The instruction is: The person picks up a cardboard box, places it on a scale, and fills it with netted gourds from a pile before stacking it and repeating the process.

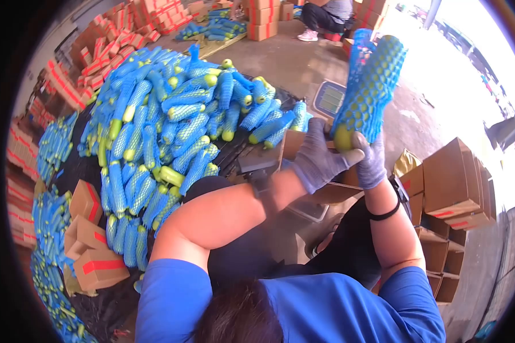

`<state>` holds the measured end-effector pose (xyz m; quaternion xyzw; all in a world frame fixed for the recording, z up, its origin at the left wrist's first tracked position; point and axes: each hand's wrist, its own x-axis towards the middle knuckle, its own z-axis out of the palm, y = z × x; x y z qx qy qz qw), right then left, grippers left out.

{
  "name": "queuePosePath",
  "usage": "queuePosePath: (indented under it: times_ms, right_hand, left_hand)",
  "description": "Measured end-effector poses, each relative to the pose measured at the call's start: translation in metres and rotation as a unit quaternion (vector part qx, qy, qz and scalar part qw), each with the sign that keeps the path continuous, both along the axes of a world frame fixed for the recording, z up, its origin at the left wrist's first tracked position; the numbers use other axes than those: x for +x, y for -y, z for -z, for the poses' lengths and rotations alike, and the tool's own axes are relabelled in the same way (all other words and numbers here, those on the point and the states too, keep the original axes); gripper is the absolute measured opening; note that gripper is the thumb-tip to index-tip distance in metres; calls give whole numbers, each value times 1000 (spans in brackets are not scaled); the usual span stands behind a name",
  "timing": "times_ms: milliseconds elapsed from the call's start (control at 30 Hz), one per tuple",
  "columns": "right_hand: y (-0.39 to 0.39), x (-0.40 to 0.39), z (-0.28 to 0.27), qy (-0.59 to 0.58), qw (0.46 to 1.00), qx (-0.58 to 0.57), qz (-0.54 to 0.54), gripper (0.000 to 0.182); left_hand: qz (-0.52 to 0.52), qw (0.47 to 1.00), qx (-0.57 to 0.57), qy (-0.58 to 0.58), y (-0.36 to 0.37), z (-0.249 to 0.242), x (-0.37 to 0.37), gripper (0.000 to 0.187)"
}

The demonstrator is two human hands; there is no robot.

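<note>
A pale green squash [344,139] in a blue foam net sleeve [372,86] is held up in front of me, tilted, its bare end downward. My right hand [372,163], in a grey glove, is closed around its lower part. My left hand [321,160], also gloved, cups the bare end with thumb and fingers on either side. Some fingers are hidden behind the squash. Below the hands stands an open cardboard box [292,143], partly covered by my arms. Beside it is a scale display [329,99]; part of the scale's platform [309,210] shows under the box.
A large heap of net-sleeved squash [154,114] lies to the left on black sheeting. Small cartons with red tape [100,266] sit at its edge. Cardboard boxes [452,177] are stacked at right. Taped cartons [160,14] and a seated person [326,17] are at the back.
</note>
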<state>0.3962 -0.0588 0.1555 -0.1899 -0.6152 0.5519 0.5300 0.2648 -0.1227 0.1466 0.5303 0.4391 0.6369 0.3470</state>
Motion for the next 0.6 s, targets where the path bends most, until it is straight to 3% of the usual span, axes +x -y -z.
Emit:
queuePosePath:
  times_ms: [33, 100, 167, 200, 267, 333, 400, 433, 467, 500, 567, 600]
  right_hand:
    - [7, -3, -8, 0, 1000, 15, 25, 76]
    - [14, -7, -15, -28, 1000, 7, 3, 84]
    - [18, -16, -23, -6, 999, 45, 0, 93]
    - [9, -13, -15, 17, 999, 32, 7, 99]
    - [-2, -6, -9, 76, 994, 74, 23, 86]
    - [-8, 1, -14, 122, 986, 106, 41, 76]
    - [-5, 4, -30, 358, 882, 218, 216, 48]
    - [-2, 1, -37, 359, 882, 219, 212, 48]
    - [2, -3, -43, 429, 810, 300, 265, 42]
    - [6, -8, -47, 490, 723, 377, 309, 39]
    - [19, -12, -48, 453, 752, 391, 276, 36]
    - [28, -13, -50, 448, 777, 374, 236, 37]
  left_hand:
    - [-20, 993, 111, -41, -12, 7, -7, 99]
    - [119, 989, 90, -7, -8, -25, -23, 127]
    - [26, 933, 203, -297, -32, -17, -20, 126]
    - [13, 934, 199, -297, -31, -18, -25, 126]
    - [91, 975, 102, -175, -26, -19, -30, 115]
    - [120, 981, 98, -113, -29, -10, -33, 106]
    - [150, 983, 93, -50, -33, 0, -32, 98]
    - [167, 981, 70, 66, -35, 4, -30, 94]
    - [180, 965, 47, 183, -31, 4, -31, 90]
    - [170, 966, 48, 187, -26, 5, -33, 90]
    - [187, 929, -80, 310, -14, 2, -35, 81]
    - [146, 916, -75, 367, -11, -1, -29, 78]
